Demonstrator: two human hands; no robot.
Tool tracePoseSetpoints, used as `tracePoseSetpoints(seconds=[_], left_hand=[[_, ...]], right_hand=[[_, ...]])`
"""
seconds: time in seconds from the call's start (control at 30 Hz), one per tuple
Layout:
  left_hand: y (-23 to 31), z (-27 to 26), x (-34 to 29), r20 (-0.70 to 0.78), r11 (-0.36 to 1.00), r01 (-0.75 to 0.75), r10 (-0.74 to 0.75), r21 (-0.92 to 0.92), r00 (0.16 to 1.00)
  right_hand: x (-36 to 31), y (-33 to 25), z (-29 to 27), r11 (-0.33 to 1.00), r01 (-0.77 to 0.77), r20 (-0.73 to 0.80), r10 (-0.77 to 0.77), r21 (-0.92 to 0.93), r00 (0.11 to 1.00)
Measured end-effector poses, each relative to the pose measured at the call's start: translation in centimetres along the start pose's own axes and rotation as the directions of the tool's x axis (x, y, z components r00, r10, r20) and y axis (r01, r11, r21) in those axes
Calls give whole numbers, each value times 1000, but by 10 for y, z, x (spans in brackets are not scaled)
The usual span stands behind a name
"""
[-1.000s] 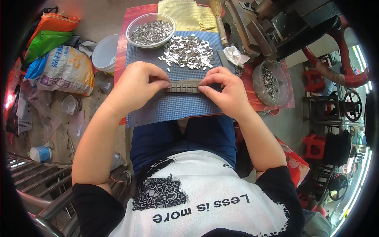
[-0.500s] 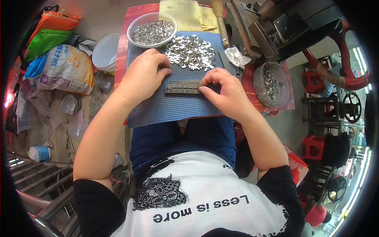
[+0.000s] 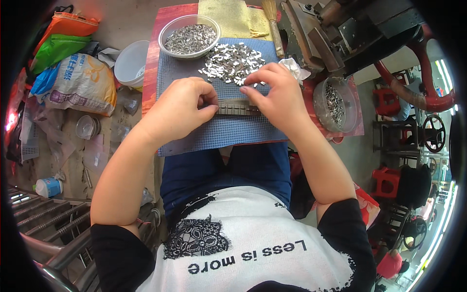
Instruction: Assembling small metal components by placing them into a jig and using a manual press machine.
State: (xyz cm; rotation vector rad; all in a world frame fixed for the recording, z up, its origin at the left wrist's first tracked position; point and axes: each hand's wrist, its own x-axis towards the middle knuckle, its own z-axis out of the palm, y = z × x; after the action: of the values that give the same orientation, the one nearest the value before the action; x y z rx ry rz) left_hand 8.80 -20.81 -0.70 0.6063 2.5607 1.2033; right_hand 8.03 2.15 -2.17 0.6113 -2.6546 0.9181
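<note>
A slotted dark metal block (image 3: 238, 108) lies crosswise on the blue textured mat (image 3: 194, 138). My left hand (image 3: 187, 109) pinches its left end between thumb and fingers. Above the block's right part, my right hand (image 3: 279, 95) has thumb and forefinger drawn together at the lower edge of a pile of small white and dark pieces (image 3: 231, 63). Whatever lies between those fingertips is too small to make out. My right hand hides the right end of the block.
A clear bowl of small metal pieces (image 3: 189, 40) stands beyond my left hand. To the right are a round plastic container (image 3: 335, 104), crumpled white tissue (image 3: 294, 68) and a heavy dark machine (image 3: 335, 39). A brush (image 3: 273, 29) lies at the back.
My left hand has moved right and taken hold of the block's left end. The block has shifted slightly right. My right hand has left the block and moved up to the pile's edge.
</note>
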Motion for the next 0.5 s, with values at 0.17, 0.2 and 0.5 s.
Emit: tracePoseSetpoints(seconds=[0.17, 0.2, 0.5], left_hand=[[4, 1, 3, -18, 992, 112, -113, -64, 993], [2, 2, 5, -29, 990, 116, -119, -85, 992], [-12, 34, 41, -347, 972, -113, 180, 206, 921]], right_hand=[[6, 9, 17, 991, 80, -37, -84, -109, 996], [6, 9, 18, 989, 85, -27, -89, -120, 996], [-10, 17, -2, 999, 27, 63, -24, -38, 998]])
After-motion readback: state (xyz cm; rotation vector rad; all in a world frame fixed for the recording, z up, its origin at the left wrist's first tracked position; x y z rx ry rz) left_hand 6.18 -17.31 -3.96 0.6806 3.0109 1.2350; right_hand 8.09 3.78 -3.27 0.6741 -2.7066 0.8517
